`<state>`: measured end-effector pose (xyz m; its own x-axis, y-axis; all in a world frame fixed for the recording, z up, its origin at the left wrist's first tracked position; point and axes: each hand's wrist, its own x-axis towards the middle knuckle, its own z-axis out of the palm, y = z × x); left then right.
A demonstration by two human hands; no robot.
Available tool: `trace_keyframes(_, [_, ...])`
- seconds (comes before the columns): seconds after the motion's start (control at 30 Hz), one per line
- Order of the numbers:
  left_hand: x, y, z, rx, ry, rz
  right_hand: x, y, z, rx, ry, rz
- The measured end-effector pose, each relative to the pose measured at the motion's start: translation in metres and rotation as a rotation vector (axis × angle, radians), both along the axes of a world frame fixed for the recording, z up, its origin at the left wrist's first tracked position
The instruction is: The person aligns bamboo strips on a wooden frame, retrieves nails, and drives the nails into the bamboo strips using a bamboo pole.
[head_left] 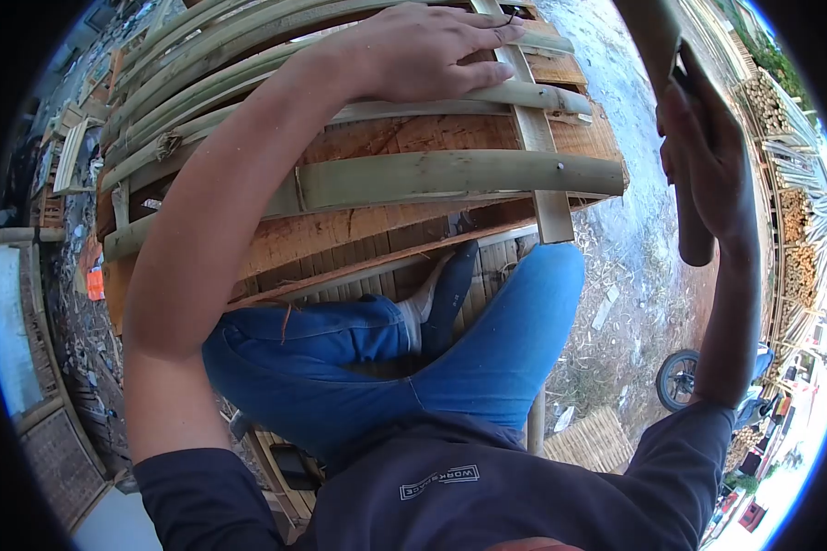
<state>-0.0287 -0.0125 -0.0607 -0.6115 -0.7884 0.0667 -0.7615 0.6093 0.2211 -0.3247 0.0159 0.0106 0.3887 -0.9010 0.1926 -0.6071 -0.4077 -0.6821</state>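
My left hand (413,55) lies palm down across the bamboo slats (459,173), thumb apart from the other fingers. A small nail (512,16) stands between its fingertips, over a flat crosspiece (544,165) that runs across the slats. Raised to the right of the slats, my right hand (712,170) is wrapped round a thick brown tool (652,41), whose upper end leaves the top of the view. Nail heads show on the nearer slats where they cross the flat piece. Rough brown boards (368,234) lie under the slats.
My bent legs (515,321) are close below the boards' near edge. Shavings litter the ground (616,321) on the right. Farther off are a motorcycle wheel (678,378) and stacked poles (795,216). A woven panel (64,459) stands at the lower left.
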Motion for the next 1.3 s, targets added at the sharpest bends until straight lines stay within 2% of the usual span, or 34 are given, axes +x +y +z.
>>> trace_keyframes(0.07, [0.0,0.0,0.01,0.054,0.022,-0.023,-0.003,-0.001,-0.006,-0.001,-0.028,0.018])
trace_keyframes(0.1, [0.0,0.006,0.021,0.118,0.043,-0.033,-0.007,-0.003,-0.015,-0.102,0.173,0.109])
trace_keyframes(0.13, [0.0,0.009,0.029,0.178,0.062,-0.045,-0.007,-0.003,-0.014,-0.101,0.19,0.109])
trace_keyframes(0.2, [0.0,-0.001,0.008,0.056,0.056,-0.035,-0.006,-0.001,-0.011,-0.099,0.223,0.111])
trace_keyframes(0.27, [0.002,-0.004,-0.002,0.016,0.026,-0.009,-0.005,0.004,0.004,0.048,0.017,-0.023])
trace_keyframes(0.33, [0.0,0.0,0.005,0.044,-0.04,0.024,-0.005,0.002,0.0,-0.067,-0.105,-0.034])
trace_keyframes(0.4, [-0.001,0.0,0.005,0.057,-0.006,0.007,-0.006,0.008,-0.004,0.125,0.213,-0.058])
trace_keyframes(0.5, [0.002,0.001,0.006,0.048,0.028,-0.016,-0.006,0.002,-0.007,-0.003,0.107,0.064])
trace_keyframes(0.53, [0.001,0.002,-0.001,0.015,0.01,-0.013,-0.007,0.006,0.003,0.122,-0.073,-0.024])
trace_keyframes(0.57, [0.001,0.001,-0.004,-0.026,-0.01,-0.016,-0.008,0.003,0.001,0.095,-0.166,-0.027])
trace_keyframes(0.6, [0.002,-0.003,-0.003,-0.082,-0.036,-0.02,-0.007,0.001,-0.001,0.057,-0.138,-0.049])
trace_keyframes(0.67, [0.004,-0.004,-0.003,-0.063,0.054,-0.065,-0.01,0.001,-0.012,0.213,0.187,0.004])
trace_keyframes(0.7, [0.004,-0.003,-0.002,-0.049,0.059,-0.076,-0.012,0.001,-0.024,0.035,0.236,0.109])
trace_keyframes(0.73, [0.006,-0.003,-0.003,-0.034,0.066,-0.081,-0.013,-0.001,-0.019,0.034,0.144,0.069])
trace_keyframes(0.77, [0.0,0.014,0.022,0.023,0.034,-0.028,-0.011,0.001,-0.01,0.044,0.058,0.031])
trace_keyframes(0.83, [0.001,0.003,0.006,-0.012,-0.013,-0.017,-0.005,0.004,-0.002,0.011,-0.144,-0.028])
trace_keyframes(0.87, [-0.002,0.004,0.009,-0.034,-0.038,-0.015,-0.01,-0.005,0.0,0.094,-0.153,-0.078])
trace_keyframes(0.93, [0.003,0.012,0.02,0.037,0.049,-0.049,-0.006,0.006,-0.008,0.118,0.148,-0.058])
trace_keyframes(0.97, [0.003,0.006,0.012,0.029,0.042,-0.04,-0.005,0.008,-0.015,0.11,0.221,0.059])
trace_keyframes(1.03, [0.006,-0.003,-0.002,-0.045,0.067,-0.069,-0.008,0.006,-0.01,0.046,0.062,0.048])
trace_keyframes(1.1, [0.002,0.012,0.019,0.027,0.049,-0.03,-0.009,0.004,0.0,-0.033,-0.129,0.001])
trace_keyframes(1.13, [0.002,0.006,0.011,0.017,0.009,-0.009,-0.003,0.006,0.0,-0.085,-0.223,-0.041])
trace_keyframes(1.2, [-0.003,0.005,0.012,-0.001,-0.039,0.033,-0.01,0.003,-0.009,0.104,0.013,-0.105])
trace_keyframes(1.23, [-0.004,0.008,0.011,-0.009,-0.044,0.053,-0.007,0.008,-0.018,0.063,0.291,0.047])
trace_keyframes(1.27, [-0.007,0.01,0.015,-0.017,-0.051,0.068,-0.013,0.005,-0.029,-0.011,0.209,0.105])
trace_keyframes(1.3, [-0.004,0.008,-0.001,-0.24,0.077,-0.016,-0.011,0.005,-0.019,0.046,0.106,0.066])
